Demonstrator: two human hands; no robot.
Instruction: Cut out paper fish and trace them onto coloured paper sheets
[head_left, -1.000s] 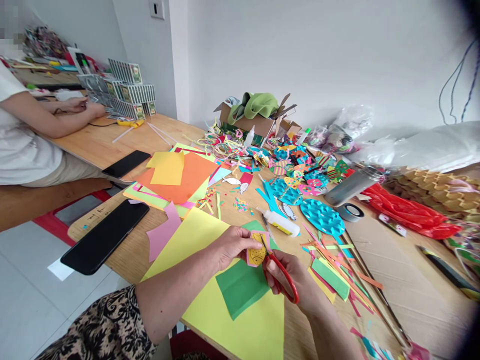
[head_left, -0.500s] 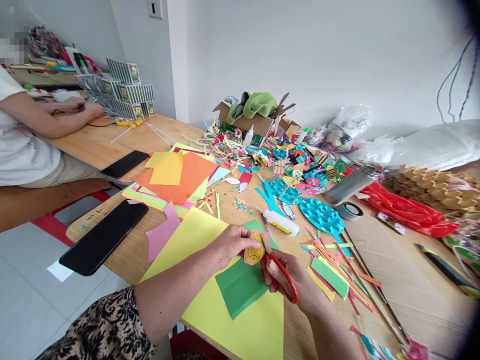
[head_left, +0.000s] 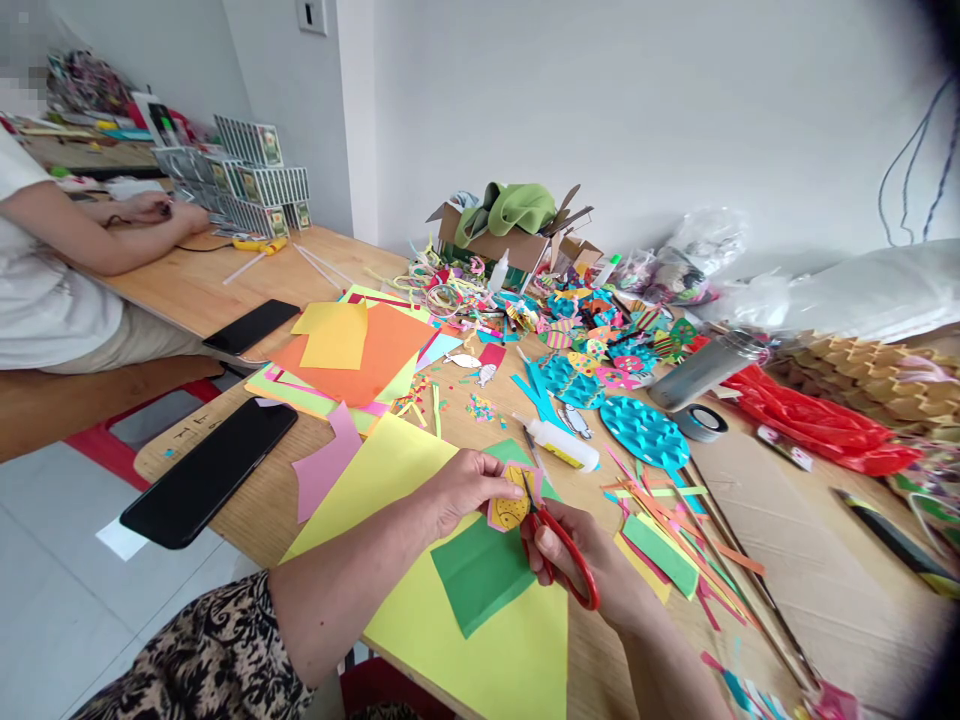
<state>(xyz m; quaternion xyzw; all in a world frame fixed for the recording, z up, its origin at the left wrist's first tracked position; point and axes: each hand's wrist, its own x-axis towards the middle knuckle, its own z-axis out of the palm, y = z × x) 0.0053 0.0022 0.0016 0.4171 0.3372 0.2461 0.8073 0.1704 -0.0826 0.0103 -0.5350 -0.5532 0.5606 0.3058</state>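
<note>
My left hand (head_left: 466,492) is closed in a pinch on a yellow paper fish (head_left: 511,510) with dark drawn lines and dots, thumb on its face; pink paper (head_left: 492,520) shows around its edge. My right hand (head_left: 576,545) is curled around the handles of the red-handled scissors (head_left: 587,572), whose blades point away from me and lie at the fish's right side. How far the blades are parted I cannot tell.

The fish is held just above a green paper piece (head_left: 480,585), which lies on a large yellow sheet (head_left: 525,665) on the wooden table (head_left: 262,515). Just beyond my hands a glue bottle (head_left: 564,446) lies on its side, and a blue oval (head_left: 643,432) is to its right, near a roll of tape (head_left: 702,424) and a metal bottle (head_left: 705,372). Thin paper strips (head_left: 724,590) are scattered to the right of my right hand.

To my left are a pink scrap (head_left: 328,468), a large black phone (head_left: 210,475) and, farther off, a smaller phone (head_left: 252,327), with an orange sheet (head_left: 394,345) beside it. At the far left, a person in a white top (head_left: 56,290) rests both forearms on the table.
</note>
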